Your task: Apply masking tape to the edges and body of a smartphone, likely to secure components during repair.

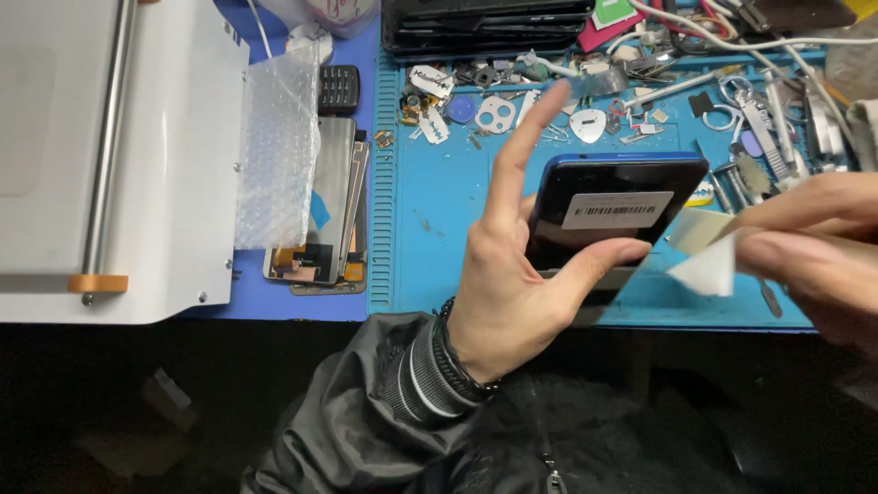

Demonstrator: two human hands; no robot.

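Left hand (508, 293) upright, thumb across blue phone (608, 206), forefinger extended.

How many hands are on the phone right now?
2: the left hand holds the blue phone from its left side; the right hand pinches a white tab at its right edge.

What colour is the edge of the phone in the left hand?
Blue, around a black phone face, seen in the head view.

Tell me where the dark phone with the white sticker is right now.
In the head view, the phone sits right of centre, held up by the left hand above the blue mat, with the right hand just beside it.
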